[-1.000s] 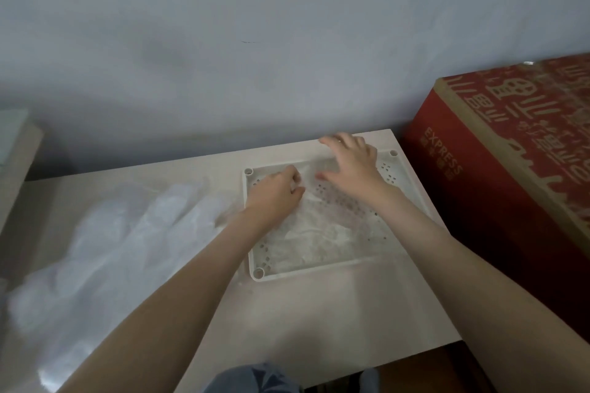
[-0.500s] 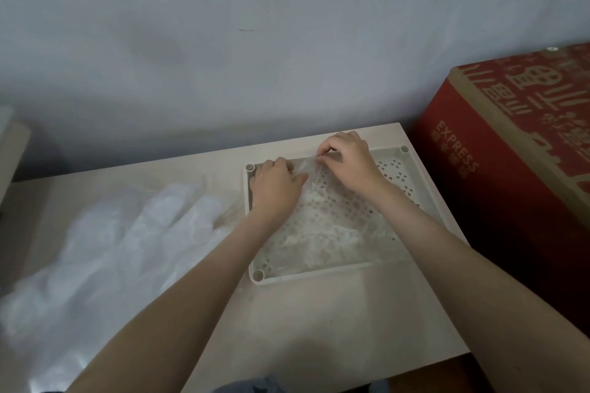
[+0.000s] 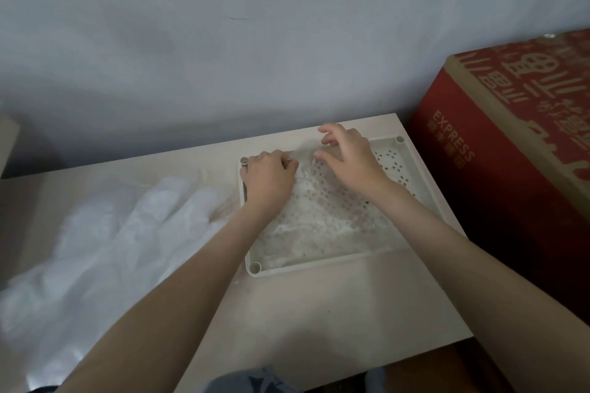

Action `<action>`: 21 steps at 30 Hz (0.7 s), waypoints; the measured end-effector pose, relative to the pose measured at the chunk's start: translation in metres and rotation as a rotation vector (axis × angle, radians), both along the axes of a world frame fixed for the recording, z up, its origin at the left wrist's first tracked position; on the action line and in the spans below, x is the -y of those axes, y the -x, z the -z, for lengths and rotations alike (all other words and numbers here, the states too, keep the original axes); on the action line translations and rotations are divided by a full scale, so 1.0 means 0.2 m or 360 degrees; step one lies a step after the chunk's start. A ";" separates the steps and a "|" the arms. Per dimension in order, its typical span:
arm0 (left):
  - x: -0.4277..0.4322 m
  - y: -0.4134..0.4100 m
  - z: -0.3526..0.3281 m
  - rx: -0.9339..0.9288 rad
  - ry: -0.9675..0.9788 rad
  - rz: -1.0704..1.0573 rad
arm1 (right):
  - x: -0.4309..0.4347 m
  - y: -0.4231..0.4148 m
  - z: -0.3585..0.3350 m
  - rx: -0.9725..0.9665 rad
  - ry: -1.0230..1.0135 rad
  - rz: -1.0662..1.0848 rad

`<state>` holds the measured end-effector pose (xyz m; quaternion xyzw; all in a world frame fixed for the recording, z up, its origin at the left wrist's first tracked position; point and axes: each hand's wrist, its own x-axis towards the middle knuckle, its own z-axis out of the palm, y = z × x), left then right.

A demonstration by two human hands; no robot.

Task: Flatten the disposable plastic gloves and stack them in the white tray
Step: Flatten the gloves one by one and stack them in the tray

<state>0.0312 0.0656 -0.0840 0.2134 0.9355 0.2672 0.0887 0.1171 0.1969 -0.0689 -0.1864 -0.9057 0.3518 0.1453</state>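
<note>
Head view: the fingers (image 3: 282, 160) of the left hand (image 3: 269, 177) are curled tight together, knuckles up, pinching a crumpled bit of a clear plastic glove (image 3: 319, 217) at the far-left corner of the white tray (image 3: 319, 266). The right hand (image 3: 348, 158) is arched beside it, its fingers (image 3: 329, 131) bent and slightly spread, thumb and forefinger hooked on the glove's far edge by the tray's back rim. The two hands are close but apart. The glove lies inside the tray, spread over its perforated floor, wrinkled and cloudy toward the near side. The tray sits at the right end of a pale surface (image 3: 319, 322). Left of the tray, just beside it, a heap of gloves (image 3: 111, 233) is spread across the surface. To the right stands a red carton (image 3: 517, 188) printed with "EXPRESS" in gold letters, with smaller characters below it too blurred to read.
</note>
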 end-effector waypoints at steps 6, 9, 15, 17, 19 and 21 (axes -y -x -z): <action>0.06 -0.09 -0.03 -0.0321 -0.0126 -0.0006 | 0.04 -0.24 0.08 0.0485 -0.0347 -0.0443; 0.11 -0.14 0.00 -0.0593 -0.0192 0.0487 | 0.04 -0.29 0.14 0.0713 -0.0476 -0.0491; 0.18 -0.17 0.12 -0.0333 0.0596 0.1076 | 0.05 -0.30 0.19 0.0746 -0.0603 -0.0509; 0.18 -0.17 0.15 -0.0322 0.0641 0.1086 | 0.05 -0.31 0.19 0.0782 -0.0653 -0.0513; 0.18 -0.16 0.15 -0.0332 0.0674 0.1067 | 0.04 -0.31 0.19 0.0803 -0.0701 -0.0535; 0.18 -0.17 0.16 -0.0352 0.0707 0.1041 | 0.02 -0.31 0.18 0.0812 -0.0747 -0.0558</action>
